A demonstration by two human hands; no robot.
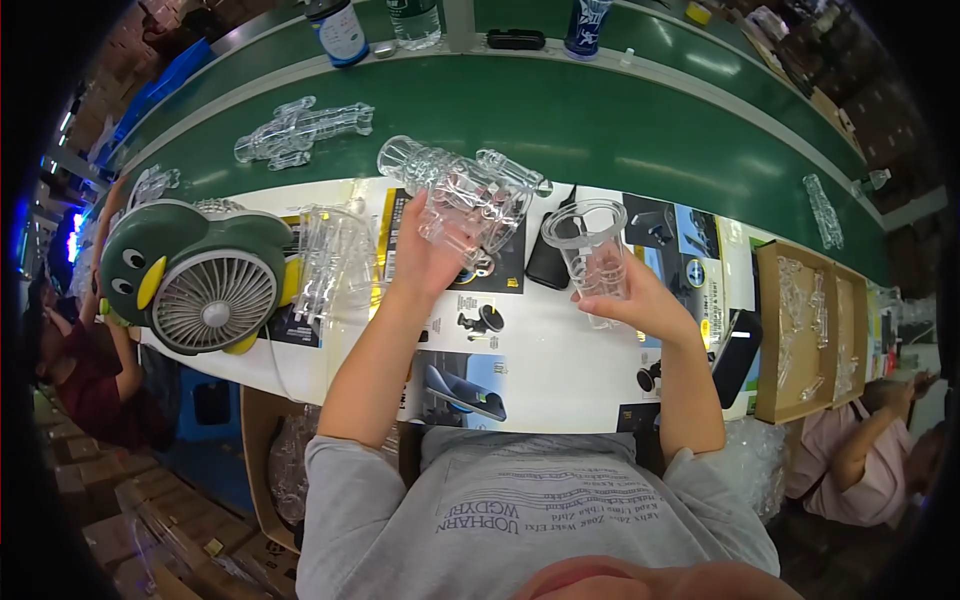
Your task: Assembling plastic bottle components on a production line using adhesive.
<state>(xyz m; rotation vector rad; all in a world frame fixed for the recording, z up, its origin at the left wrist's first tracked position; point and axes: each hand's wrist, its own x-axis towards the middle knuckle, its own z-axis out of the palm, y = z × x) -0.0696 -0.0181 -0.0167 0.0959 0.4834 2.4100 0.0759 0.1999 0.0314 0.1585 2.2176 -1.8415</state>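
Observation:
My left hand (428, 250) is closed around a clear plastic piece (475, 195) with a round open end and side tubes, lifted over the table's far edge. In my right hand (640, 300) is a clear cup-shaped plastic part (588, 240), its wide rim turned up and its narrower end down by my fingers. The two pieces are apart. Left of my left hand, several similar clear parts (335, 260) stand close together beside the fan. Another clear figure-like piece (305, 130) lies on the green surface beyond.
A green penguin-shaped fan (190, 270) stands at the left. A black phone (737, 355) and a cardboard tray (765, 340) of clear parts are at the right. A dark pouch (547, 262) lies between my hands. Bottles (340, 35) line the far ledge. Other people sit at both sides.

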